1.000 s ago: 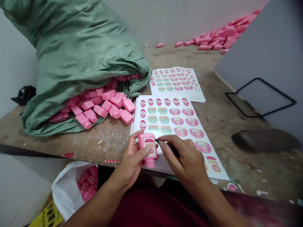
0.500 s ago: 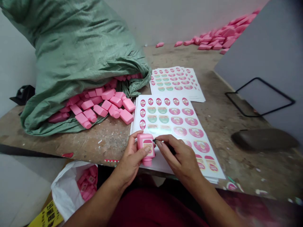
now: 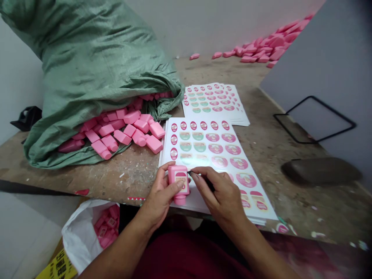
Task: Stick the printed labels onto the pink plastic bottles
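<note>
Held in my left hand (image 3: 158,193) is a small pink plastic bottle (image 3: 173,179), its neck toward me and the thumb across its front. A label sticker (image 3: 181,176) with a pink top and cream lower part lies on that face. My right hand (image 3: 223,192) pinches a thin black pointed tool (image 3: 190,173), mostly hidden by the fingers. Its tip is at the bottle's right edge, beside the sticker; whether it touches, I cannot tell. Under both hands lies a stack of sticker sheets (image 3: 203,149) with pink, green and cream labels.
More sticker sheets (image 3: 213,112) lie behind. At left, a green woven sack (image 3: 101,58) spills pink bottles (image 3: 139,137) onto the worn table (image 3: 122,186). A white bag (image 3: 77,228) below holds labelled bottles. Right are a grey panel (image 3: 316,69), black wire frame (image 3: 314,141) and bottle heap (image 3: 267,46).
Both hands keep nearly the same pose on the bottle and tool. The whole view has shifted very slightly.
</note>
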Available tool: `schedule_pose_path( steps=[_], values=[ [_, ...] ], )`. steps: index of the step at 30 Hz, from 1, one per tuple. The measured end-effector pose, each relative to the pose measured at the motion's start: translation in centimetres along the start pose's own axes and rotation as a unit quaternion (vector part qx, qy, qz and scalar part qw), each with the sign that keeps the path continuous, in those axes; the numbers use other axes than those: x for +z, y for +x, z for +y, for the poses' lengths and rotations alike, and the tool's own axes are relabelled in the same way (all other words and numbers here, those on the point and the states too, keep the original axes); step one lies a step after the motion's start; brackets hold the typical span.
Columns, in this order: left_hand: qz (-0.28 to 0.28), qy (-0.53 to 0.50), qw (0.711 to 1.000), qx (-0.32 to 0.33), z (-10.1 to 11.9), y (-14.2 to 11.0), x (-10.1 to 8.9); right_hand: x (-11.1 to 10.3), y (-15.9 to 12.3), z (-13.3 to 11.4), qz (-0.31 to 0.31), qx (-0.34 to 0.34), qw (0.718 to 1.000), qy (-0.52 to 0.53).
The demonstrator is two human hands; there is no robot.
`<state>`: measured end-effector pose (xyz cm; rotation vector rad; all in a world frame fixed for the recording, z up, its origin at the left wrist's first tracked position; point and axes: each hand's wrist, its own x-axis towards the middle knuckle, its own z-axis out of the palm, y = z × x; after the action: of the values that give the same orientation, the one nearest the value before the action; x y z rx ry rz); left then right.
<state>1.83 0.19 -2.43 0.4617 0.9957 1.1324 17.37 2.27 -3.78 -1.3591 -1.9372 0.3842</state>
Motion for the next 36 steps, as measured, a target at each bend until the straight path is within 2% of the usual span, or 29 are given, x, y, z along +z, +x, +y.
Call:
schedule_pose_path(
  steps=[5, 12, 17, 19, 22, 26, 30, 36],
  values=[
    [-0.002, 0.0, 1.0, -0.003, 0.0, 0.0, -0.1, -0.1, 0.1, 0.1, -0.012, -0.014, 1.0, 0.01],
    [-0.005, -0.007, 1.0, -0.003, -0.1, -0.1, 0.0, 0.0, 0.4, 0.2, 0.027, -0.12, 0.992, -0.034],
    [-0.008, -0.01, 1.0, 0.002, -0.3, 0.1, -0.2, 0.1, 0.2, 0.3, 0.023, -0.123, 0.992, -0.006],
    [-0.01, -0.011, 1.0, 0.004, -0.4, 0.1, -0.3, 0.0, 0.1, 0.3, 0.024, -0.094, 0.995, 0.01],
    [-0.011, -0.007, 1.0, 0.005, -0.3, 0.1, -0.3, -0.2, -0.1, 0.2, 0.014, 0.012, 0.998, 0.068],
    [-0.02, 0.017, 0.999, 0.022, -0.6, 0.0, -0.4, -0.3, 0.1, -0.2, -0.048, 0.143, 0.969, 0.196],
    [-0.017, 0.064, 0.997, 0.051, -1.2, 0.0, -0.7, -0.2, 0.6, -0.5, -0.081, 0.181, 0.947, 0.253],
    [-0.018, 0.117, 0.991, 0.065, -1.5, -0.2, -0.8, -0.6, 0.9, -0.6, -0.092, 0.2, 0.942, 0.254]
  ],
)
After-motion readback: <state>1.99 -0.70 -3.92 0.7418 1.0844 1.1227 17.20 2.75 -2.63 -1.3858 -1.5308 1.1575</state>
